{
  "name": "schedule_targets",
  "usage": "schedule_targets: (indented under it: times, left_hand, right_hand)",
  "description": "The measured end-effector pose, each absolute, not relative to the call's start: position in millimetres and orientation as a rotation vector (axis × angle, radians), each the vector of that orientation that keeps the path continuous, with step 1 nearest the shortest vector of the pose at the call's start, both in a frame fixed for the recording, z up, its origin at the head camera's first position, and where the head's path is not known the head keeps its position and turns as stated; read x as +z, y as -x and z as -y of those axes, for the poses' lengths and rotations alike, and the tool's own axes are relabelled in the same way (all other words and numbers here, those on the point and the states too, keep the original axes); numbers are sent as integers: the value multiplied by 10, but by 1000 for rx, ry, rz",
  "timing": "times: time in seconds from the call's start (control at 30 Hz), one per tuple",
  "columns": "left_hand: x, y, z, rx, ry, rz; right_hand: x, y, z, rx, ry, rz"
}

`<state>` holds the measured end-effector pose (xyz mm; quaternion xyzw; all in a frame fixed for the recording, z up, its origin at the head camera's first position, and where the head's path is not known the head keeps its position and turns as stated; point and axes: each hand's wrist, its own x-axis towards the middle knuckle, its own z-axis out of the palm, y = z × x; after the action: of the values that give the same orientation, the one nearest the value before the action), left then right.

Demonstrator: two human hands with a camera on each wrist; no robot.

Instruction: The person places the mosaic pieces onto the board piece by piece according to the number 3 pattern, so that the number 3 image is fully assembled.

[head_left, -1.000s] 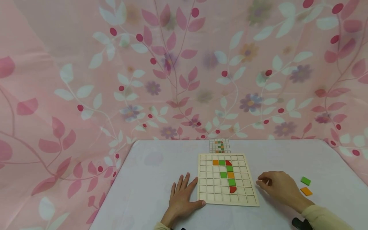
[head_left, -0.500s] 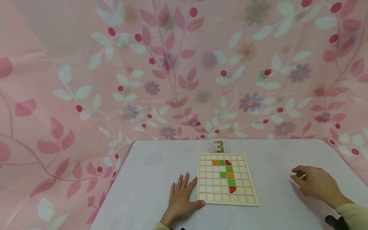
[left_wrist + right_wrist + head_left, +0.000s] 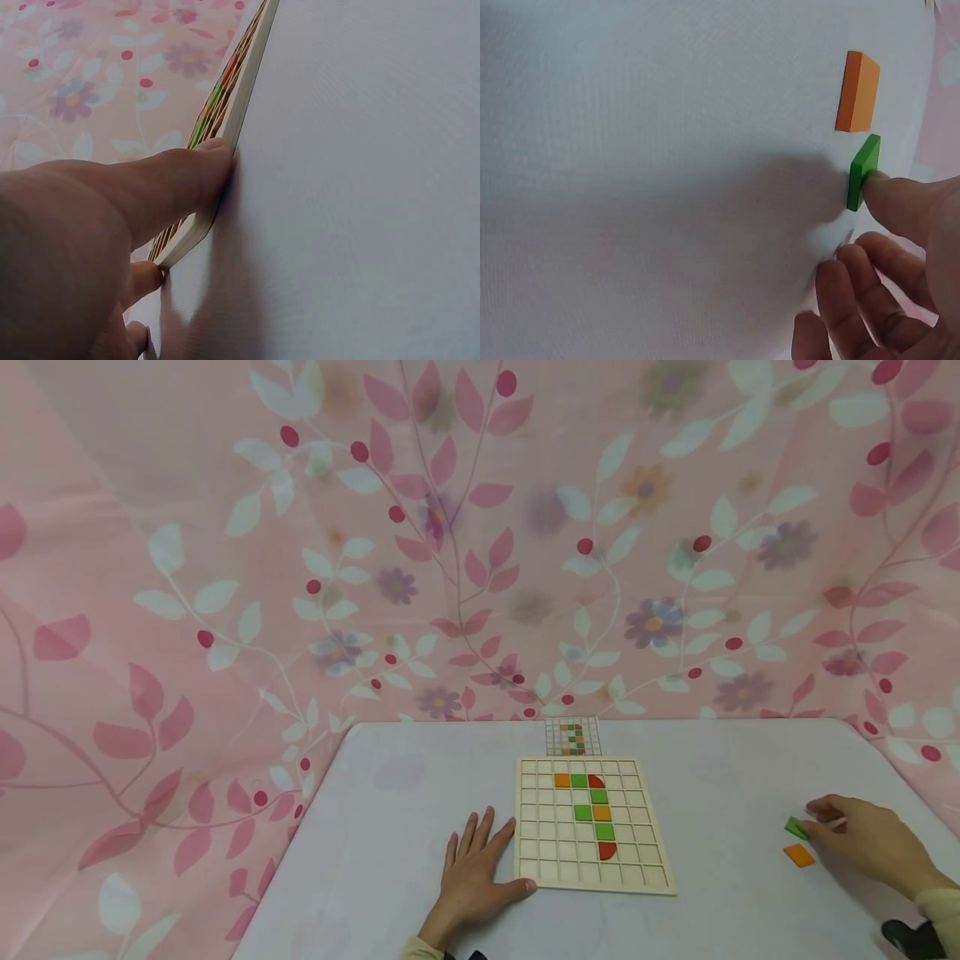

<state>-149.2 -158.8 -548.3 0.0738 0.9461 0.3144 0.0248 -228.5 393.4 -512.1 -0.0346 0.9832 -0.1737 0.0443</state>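
In the head view my left hand [image 3: 476, 881] lies spread at the near left corner of a wooden grid board [image 3: 498, 887]. Its thumb rests against the board's front edge, as the left wrist view shows, and the index fingertip is at the left side. Red, green and orange pieces sit in several squares of the grid, among them an orange tile [image 3: 602, 812]. Far to the right, the thumb of my right hand [image 3: 873, 839] touches a loose green tile [image 3: 864, 172]; the other fingers are apart from it. Beside that tile lies a loose orange tile [image 3: 859, 91].
A small pattern card [image 3: 573, 737] with a coloured grid lies behind the board. The white-covered table [image 3: 375, 827] meets a pink floral cloth [image 3: 450, 568] at its back edge.
My right hand has moved right, away from beside the board, to the loose green tile, which its thumb now touches. The left hand has stayed at the board's corner.
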Motion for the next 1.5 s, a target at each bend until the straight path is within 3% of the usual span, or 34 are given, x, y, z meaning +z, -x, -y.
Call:
schedule_targets:
  times: [1.5]
  left_hand:
    - [-5353, 1462, 1568, 928, -213, -2892]
  right_hand:
    - [-5260, 2096, -3791, -688, 143, -3060]
